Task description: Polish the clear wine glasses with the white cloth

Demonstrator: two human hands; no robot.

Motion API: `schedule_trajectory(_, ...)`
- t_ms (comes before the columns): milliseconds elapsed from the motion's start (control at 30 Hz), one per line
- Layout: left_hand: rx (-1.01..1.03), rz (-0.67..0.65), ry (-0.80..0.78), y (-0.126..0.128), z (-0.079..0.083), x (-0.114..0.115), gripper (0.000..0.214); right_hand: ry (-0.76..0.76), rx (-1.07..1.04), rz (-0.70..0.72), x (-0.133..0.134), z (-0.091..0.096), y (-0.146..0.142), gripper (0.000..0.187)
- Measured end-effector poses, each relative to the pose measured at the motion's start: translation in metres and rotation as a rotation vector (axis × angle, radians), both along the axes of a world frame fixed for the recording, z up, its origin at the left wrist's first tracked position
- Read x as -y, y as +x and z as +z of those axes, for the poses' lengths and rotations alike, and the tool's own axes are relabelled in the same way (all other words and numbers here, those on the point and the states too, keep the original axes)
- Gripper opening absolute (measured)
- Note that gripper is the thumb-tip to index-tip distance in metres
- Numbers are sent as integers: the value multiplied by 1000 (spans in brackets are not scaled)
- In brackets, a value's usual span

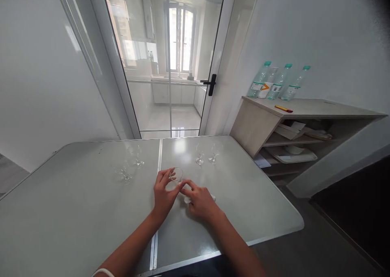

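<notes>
My left hand [163, 195] is closed around a small clear stemmed glass [176, 174], held just above the grey table [76, 212]. My right hand [198, 200] is closed on a white cloth [212, 197], its fingers pressed up to the glass. Two more clear glasses [131, 166] stand on the table to the left, and two others [207, 154] stand upright behind and to the right of my hands.
A seam [159, 159] splits the table down its middle. A glass door [170, 61] with a black handle is behind it. To the right a low shelf unit [292, 122] carries three water bottles [278, 82], a yellow and red pen and papers.
</notes>
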State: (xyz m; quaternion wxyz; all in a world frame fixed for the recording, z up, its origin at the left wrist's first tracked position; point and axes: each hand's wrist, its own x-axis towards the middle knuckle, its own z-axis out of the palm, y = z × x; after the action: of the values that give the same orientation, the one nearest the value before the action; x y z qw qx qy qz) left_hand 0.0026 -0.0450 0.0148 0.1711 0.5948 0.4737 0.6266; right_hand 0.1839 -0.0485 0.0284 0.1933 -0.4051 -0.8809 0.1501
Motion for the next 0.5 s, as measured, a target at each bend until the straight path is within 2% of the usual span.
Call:
schedule_trajectory(133, -52, -26, -8, 6, -4, -2, 51, -4, 175, -13, 4, -5, -13, 64)
schedule_trajectory(267, -76, -76, 21, 13, -8, -4, 57, -8, 244, -126, 7, -8, -18, 51)
schedule_trajectory(500, -131, -117, 19, 18, -17, -12, 62, -101, 313, -224, 16, -4, -18, 56)
